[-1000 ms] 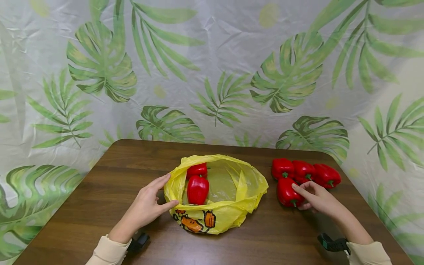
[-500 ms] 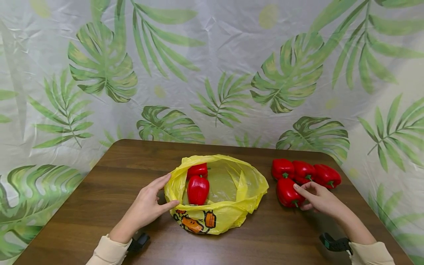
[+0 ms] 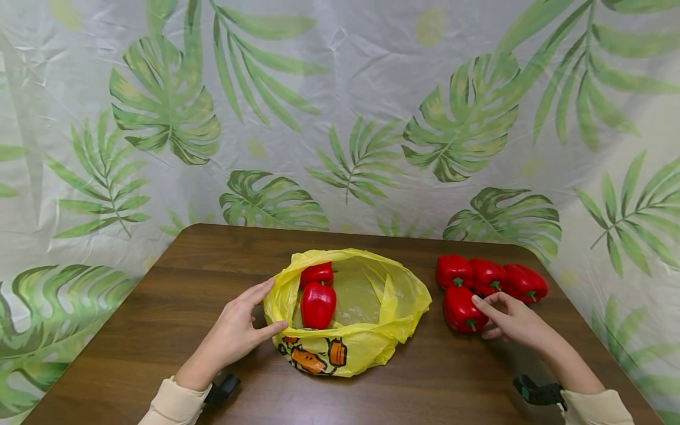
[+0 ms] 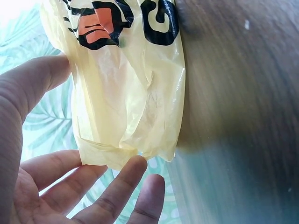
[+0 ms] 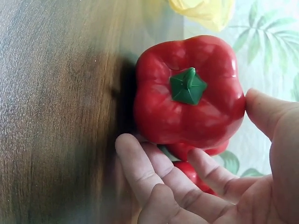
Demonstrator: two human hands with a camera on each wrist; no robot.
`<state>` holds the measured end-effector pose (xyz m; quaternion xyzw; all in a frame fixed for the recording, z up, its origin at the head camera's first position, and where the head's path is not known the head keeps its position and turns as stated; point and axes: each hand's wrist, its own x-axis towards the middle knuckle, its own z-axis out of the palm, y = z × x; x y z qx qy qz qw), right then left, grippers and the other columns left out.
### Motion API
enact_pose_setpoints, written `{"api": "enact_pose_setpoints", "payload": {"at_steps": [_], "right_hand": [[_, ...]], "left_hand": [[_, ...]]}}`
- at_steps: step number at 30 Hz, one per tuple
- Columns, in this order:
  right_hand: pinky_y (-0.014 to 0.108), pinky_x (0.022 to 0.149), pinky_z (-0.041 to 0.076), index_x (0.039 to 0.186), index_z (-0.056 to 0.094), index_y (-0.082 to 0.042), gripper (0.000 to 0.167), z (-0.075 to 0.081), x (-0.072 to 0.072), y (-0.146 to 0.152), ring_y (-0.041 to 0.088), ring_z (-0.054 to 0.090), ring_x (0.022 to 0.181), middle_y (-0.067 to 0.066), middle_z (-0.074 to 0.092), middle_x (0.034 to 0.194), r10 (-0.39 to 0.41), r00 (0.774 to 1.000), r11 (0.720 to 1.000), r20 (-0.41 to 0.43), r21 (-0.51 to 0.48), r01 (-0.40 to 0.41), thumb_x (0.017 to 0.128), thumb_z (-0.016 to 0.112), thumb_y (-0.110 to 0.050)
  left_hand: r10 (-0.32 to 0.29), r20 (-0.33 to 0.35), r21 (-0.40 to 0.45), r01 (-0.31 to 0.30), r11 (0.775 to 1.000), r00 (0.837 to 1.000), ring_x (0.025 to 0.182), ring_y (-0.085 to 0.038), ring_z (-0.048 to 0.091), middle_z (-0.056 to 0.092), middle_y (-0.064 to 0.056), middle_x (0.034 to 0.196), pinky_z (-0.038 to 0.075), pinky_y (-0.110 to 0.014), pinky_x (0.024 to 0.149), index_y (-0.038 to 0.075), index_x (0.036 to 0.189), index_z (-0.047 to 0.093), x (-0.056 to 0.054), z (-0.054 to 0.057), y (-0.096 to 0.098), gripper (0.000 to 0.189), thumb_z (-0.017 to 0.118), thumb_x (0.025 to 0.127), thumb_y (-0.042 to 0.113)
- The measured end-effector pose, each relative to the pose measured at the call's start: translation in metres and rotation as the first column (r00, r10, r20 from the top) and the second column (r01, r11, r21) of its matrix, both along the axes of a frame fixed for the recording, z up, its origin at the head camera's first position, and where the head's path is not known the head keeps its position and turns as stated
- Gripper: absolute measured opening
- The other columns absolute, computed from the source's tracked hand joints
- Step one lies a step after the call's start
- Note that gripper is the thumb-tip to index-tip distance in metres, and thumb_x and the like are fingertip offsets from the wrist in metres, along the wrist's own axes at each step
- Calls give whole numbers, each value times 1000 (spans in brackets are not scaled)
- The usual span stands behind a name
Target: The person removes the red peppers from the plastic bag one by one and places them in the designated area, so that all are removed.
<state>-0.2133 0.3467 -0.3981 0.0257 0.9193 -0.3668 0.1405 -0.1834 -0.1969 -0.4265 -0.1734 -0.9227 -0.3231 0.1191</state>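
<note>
A yellow plastic bag point(image 3: 366, 348) with a black-and-orange print stands on the table with its mouth open upward. Inside, at the left, are two red bell peppers point(image 3: 318, 307). My left hand point(image 3: 234, 321) is spread at the bag's left rim, its thumb at the front edge and fingertips point(image 4: 138, 163) against the plastic. At the right, my right hand point(image 3: 512, 319) touches the front bell pepper point(image 5: 187, 116) of a cluster. The thumb rests on its upper side and the extended fingers lie along its near side; its green stem faces the wrist camera.
Three more red bell peppers point(image 3: 487, 276) sit in a row just behind the touched one, near the table's right edge. The brown wooden table point(image 3: 223, 248) ends at a leaf-patterned curtain point(image 3: 366, 106) behind. Each wrist wears a dark strap.
The right hand has shifted slightly to the right, and the bell pepper under it rocked a little and settled back. The left hand and the bag have stayed in place.
</note>
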Motion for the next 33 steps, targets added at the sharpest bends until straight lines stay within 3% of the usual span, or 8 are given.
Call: {"api": "enact_pose_setpoints", "payload": {"at_steps": [9,15,26,33], "right_hand": [[38,74,58,139,48,7,74,5,-4,2,25,81,90,13,77,108,8,1000,1000,-14,28,-7,111,44,-61],[39,71,58,137,50,7,71,11,-6,3,24,79,92,13,77,108,25,999,998,-48,62,-22,111,46,-59],[33,76,59,135,52,7,62,48,-17,-7,29,78,99,27,76,121,125,977,980,-171,177,-94,111,53,-51],[33,78,57,138,53,1,61,65,-23,-26,21,76,94,20,77,116,174,964,968,-201,216,-129,108,61,-51]], "left_hand": [[-2,0,-2,2,1000,1000,129,-37,67,56,-19,160,62,-30,76,3,159,52,0,1,0,86,91,88,33],[-1,8,-2,1,1000,1000,129,-36,67,55,-20,160,62,-30,76,3,159,51,0,0,0,87,91,88,34],[-3,-2,-3,3,1000,1000,127,-35,68,56,-19,160,62,-30,76,4,159,52,0,-1,-1,86,91,88,34],[-7,-10,2,7,1000,1000,129,-36,68,55,-19,161,62,-31,76,4,159,51,-1,-1,-1,86,91,88,33]]}}
